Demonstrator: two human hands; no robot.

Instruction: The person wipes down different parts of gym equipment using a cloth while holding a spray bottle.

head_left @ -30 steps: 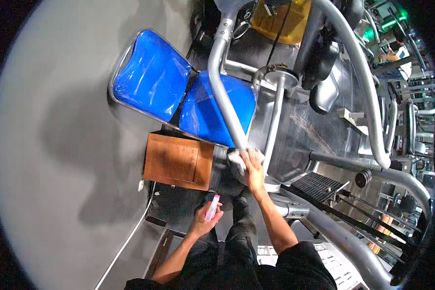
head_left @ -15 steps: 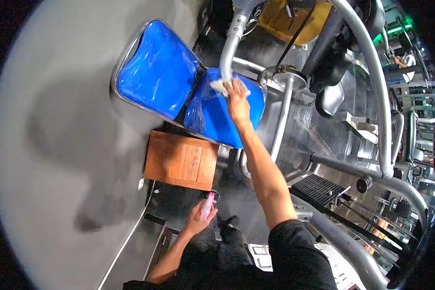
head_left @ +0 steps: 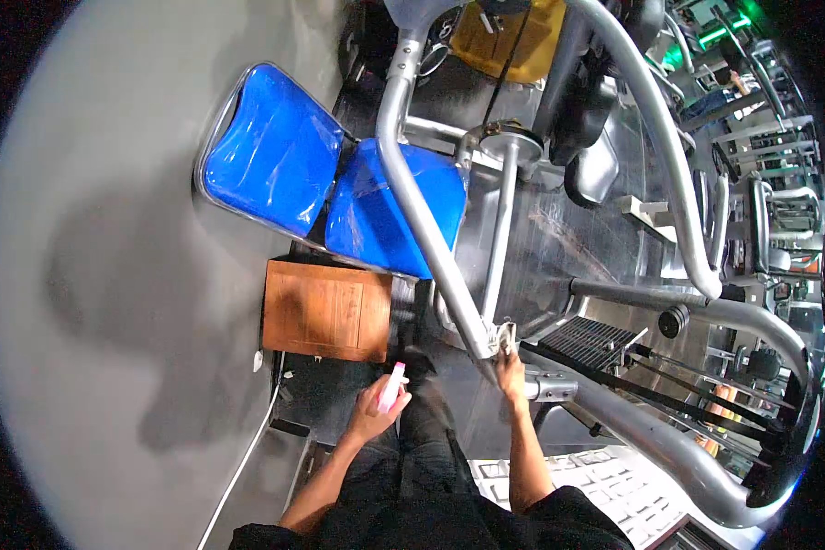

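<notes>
In my left hand [head_left: 373, 414] is a small translucent pink bottle [head_left: 391, 389], with the fingers wrapped round it. My right hand [head_left: 511, 374] grips a whitish cloth [head_left: 506, 339] against the lower part of a slanting silver tube [head_left: 437, 252] of the gym machine. Behind that tube stands a blue padded chair [head_left: 394, 206] with a clear plastic cover, its backrest [head_left: 273, 151] near the wall.
A wooden box [head_left: 328, 310] stands beside the chair. Along the grey wall [head_left: 92, 367] runs a white cable [head_left: 238, 467]. To the right are thick machine tubes [head_left: 660, 440], a black ridged foot plate [head_left: 588, 344] and more gym equipment. A yellow panel [head_left: 509, 41] shows at the top.
My right hand has moved with the cloth from the upper part of the silver tube down to its lower end, closer to me. My left hand still holds the bottle in about the same place.
</notes>
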